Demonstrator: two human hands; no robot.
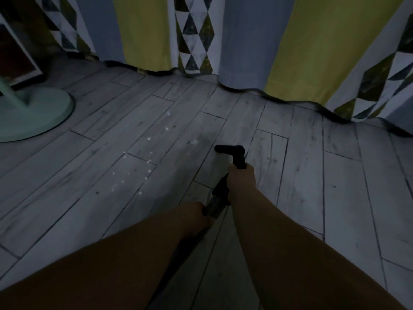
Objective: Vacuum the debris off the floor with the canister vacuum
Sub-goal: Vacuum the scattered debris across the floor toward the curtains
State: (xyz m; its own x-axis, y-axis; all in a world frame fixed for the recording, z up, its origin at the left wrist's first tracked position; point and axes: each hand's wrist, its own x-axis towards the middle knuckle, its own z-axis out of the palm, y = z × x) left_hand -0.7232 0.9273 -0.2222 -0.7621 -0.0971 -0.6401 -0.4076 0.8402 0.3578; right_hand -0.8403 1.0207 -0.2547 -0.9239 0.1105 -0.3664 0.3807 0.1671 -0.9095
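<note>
Left hand (194, 212) holding hose (215, 206), right hand (241, 178) gripping nozzle (230, 150), debris (148, 162) on floor (304, 180)

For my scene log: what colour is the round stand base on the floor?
The base is pale mint green; head view.

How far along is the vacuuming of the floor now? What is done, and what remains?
Done: nothing that shows. In hand: the right hand grips the black nozzle, which is just right of the debris; the left hand is at the hose, its fingers hidden. Left: the whole trail of white bits lies on the floor, not yet vacuumed.
</note>
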